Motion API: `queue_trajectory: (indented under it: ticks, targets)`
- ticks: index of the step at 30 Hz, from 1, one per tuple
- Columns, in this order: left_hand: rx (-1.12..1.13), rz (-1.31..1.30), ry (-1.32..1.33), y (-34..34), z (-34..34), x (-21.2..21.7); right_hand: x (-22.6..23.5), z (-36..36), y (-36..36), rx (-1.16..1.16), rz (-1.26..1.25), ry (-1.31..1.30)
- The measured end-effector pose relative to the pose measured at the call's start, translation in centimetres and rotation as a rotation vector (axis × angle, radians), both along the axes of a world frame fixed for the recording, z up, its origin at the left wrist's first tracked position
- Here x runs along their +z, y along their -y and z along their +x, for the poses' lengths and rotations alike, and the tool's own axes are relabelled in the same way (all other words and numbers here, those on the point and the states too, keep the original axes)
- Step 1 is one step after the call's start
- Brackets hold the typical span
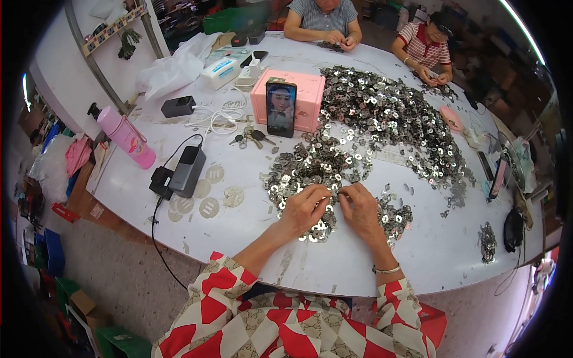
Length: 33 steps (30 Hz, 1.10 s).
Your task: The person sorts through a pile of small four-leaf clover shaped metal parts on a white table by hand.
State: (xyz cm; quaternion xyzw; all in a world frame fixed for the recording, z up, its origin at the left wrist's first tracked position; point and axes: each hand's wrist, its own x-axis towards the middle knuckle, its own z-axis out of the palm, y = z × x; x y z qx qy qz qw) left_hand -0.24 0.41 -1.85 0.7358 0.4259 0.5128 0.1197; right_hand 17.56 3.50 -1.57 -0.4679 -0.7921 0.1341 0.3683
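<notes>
Left hand (305,209): lower centre, fingertips pinched together on a small metal ring.
Right hand (360,209): beside it, grip closed on the same spot.
Ring pile (382,113): spread over white counter (250,250), centre to upper right.
Advice: better work one piece at a time, close to the pile edge.

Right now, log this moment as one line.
left hand: fingers pinching small metal pieces | right hand: same, fingertips meeting | white table
</notes>
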Motion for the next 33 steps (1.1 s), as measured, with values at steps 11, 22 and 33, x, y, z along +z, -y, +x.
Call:
queue_trajectory:
  ticks: [11, 22, 33]
  targets:
    - [-0.094, -0.184, 0.182, -0.4, -0.3, 1.5, 1.9, -0.3, 0.0, 0.154, -0.674, -0.743]
    - [-0.23, -0.485, 0.473, -0.1, 0.2, 0.4, 1.5, -0.3, 0.8, 0.153, -0.812, -0.917]
    - [-0.136, -0.345, 0.304, -0.2, -0.1, 0.8, 1.1, -0.6, 1.1, 0.196, -0.669, -0.738]
